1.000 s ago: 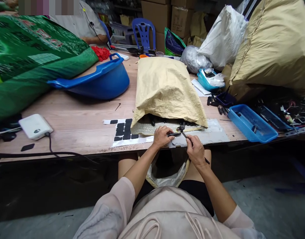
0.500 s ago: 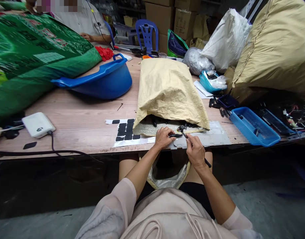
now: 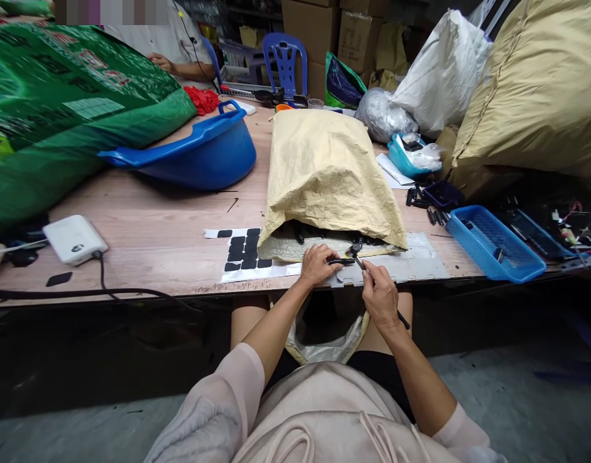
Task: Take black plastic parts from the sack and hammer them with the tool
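My right hand [image 3: 381,294] is closed round a small hammer [image 3: 359,261], whose dark handle end sticks out below my wrist. The hammer's head is at the far end of the black part [image 3: 341,261], close above or touching it; I cannot tell which. My left hand [image 3: 317,265] pinches that slim black part against the grey board [image 3: 372,273] at the table's front edge. Just beyond both hands lies the mouth of a tan woven sack [image 3: 328,161], with dark pieces showing inside. Another open sack [image 3: 341,354] hangs between my knees.
Left of the hands is a white sheet of black stickers [image 3: 242,251]. A blue basin [image 3: 203,151] and a green sack [image 3: 83,122] stand farther left. To the right is a blue basket [image 3: 495,244]. A co-worker's hand [image 3: 163,62] shows across the table.
The hammer's head has shifted very slightly right against the black part. Both hands keep their grips, and the view has moved a little.
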`<control>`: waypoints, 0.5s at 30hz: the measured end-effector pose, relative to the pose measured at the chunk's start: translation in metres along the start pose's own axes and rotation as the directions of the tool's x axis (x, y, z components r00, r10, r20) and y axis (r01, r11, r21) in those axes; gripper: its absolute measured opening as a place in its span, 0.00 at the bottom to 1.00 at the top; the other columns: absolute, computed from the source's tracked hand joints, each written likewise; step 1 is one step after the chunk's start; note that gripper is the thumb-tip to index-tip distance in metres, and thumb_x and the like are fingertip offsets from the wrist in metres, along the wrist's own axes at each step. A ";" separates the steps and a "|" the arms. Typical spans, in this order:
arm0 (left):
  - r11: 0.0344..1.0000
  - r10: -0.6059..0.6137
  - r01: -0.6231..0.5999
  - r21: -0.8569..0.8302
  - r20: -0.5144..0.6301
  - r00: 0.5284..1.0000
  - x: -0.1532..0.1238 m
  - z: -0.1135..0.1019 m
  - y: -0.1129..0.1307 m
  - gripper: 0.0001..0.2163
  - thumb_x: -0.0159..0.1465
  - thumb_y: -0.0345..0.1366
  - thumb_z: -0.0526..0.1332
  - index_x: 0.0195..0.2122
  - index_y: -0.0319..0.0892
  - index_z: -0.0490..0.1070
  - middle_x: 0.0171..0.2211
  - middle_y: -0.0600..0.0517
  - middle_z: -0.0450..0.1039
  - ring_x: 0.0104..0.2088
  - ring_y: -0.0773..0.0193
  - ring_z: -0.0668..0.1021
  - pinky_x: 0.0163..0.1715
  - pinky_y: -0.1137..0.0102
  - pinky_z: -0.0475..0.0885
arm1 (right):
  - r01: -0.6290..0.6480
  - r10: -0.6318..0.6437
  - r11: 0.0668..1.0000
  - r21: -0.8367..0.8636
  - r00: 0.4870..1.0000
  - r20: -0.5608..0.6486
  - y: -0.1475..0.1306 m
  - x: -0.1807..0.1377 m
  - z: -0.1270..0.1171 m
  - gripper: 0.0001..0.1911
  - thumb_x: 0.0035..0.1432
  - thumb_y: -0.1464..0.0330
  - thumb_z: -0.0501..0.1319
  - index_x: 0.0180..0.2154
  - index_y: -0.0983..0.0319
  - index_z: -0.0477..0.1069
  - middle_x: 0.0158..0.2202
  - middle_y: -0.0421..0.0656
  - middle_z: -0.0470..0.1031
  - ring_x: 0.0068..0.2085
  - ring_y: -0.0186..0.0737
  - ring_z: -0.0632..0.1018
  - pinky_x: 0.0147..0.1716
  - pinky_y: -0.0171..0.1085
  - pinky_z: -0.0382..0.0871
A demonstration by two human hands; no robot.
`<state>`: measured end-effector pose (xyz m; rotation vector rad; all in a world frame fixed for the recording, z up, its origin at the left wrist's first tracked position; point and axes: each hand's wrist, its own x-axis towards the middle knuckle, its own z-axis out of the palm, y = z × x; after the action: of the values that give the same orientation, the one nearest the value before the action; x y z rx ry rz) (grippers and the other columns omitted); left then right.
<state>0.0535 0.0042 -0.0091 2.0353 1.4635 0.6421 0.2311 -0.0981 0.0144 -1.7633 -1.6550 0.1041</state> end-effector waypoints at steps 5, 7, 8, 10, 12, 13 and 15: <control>1.000 0.017 -0.017 0.003 -0.002 1.000 0.000 0.001 -0.002 0.08 0.60 0.41 0.74 0.39 0.50 0.83 0.40 0.51 0.79 0.48 0.53 0.75 0.52 0.59 0.68 | 0.036 -0.036 0.999 0.001 0.999 -0.037 -0.003 0.002 -0.002 0.23 0.73 0.66 0.53 0.63 0.53 0.74 0.44 0.48 0.78 0.44 0.45 0.79 0.41 0.38 0.73; 1.000 0.014 -0.014 0.002 -0.003 1.000 -0.001 0.001 -0.002 0.07 0.60 0.41 0.74 0.39 0.51 0.83 0.40 0.52 0.79 0.48 0.53 0.75 0.52 0.59 0.67 | 0.030 -0.031 0.999 -0.037 1.000 -0.005 -0.003 -0.003 0.001 0.22 0.72 0.67 0.53 0.62 0.51 0.76 0.41 0.46 0.77 0.41 0.43 0.78 0.37 0.36 0.71; 1.000 0.012 -0.012 0.002 -0.001 1.000 -0.001 0.001 -0.001 0.08 0.59 0.40 0.74 0.39 0.51 0.83 0.40 0.52 0.79 0.48 0.53 0.75 0.52 0.59 0.67 | 0.023 -0.022 0.998 -0.057 1.000 0.013 -0.002 -0.006 0.003 0.22 0.72 0.68 0.54 0.61 0.51 0.77 0.40 0.46 0.76 0.39 0.42 0.77 0.35 0.36 0.70; 1.000 0.005 -0.005 0.003 0.004 1.000 -0.001 0.001 0.000 0.08 0.59 0.40 0.75 0.39 0.50 0.83 0.40 0.52 0.79 0.48 0.53 0.74 0.52 0.59 0.67 | 0.006 -0.004 0.997 -0.081 0.999 0.035 -0.002 -0.009 0.005 0.21 0.71 0.68 0.54 0.58 0.51 0.79 0.38 0.45 0.76 0.36 0.41 0.76 0.33 0.35 0.67; 1.000 0.003 -0.003 0.005 0.007 1.000 -0.001 0.001 0.000 0.08 0.59 0.40 0.75 0.39 0.50 0.83 0.40 0.52 0.79 0.48 0.53 0.74 0.52 0.59 0.67 | 0.002 0.001 0.997 -0.072 0.999 0.033 -0.004 -0.008 0.005 0.21 0.72 0.67 0.54 0.58 0.51 0.79 0.38 0.44 0.76 0.36 0.41 0.76 0.32 0.35 0.67; 1.000 0.006 -0.006 0.006 0.006 1.000 0.000 0.000 0.000 0.08 0.59 0.40 0.75 0.40 0.50 0.83 0.40 0.52 0.79 0.48 0.53 0.74 0.52 0.59 0.67 | 0.008 -0.006 0.998 -0.059 1.000 0.025 -0.007 -0.007 0.004 0.21 0.72 0.67 0.54 0.58 0.51 0.79 0.38 0.45 0.76 0.37 0.41 0.76 0.33 0.35 0.67; 1.000 0.016 -0.016 0.009 0.006 1.000 0.000 0.000 0.000 0.08 0.59 0.41 0.75 0.40 0.51 0.82 0.39 0.52 0.78 0.47 0.53 0.74 0.51 0.60 0.67 | 0.033 -0.033 0.999 -0.035 0.999 0.014 -0.012 -0.003 0.003 0.21 0.73 0.66 0.53 0.60 0.51 0.77 0.38 0.45 0.75 0.38 0.41 0.76 0.34 0.36 0.68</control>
<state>0.0533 0.0038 -0.0092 2.0563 1.4507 0.6366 0.2187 -0.1003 0.0171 -1.7642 -1.7042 0.0724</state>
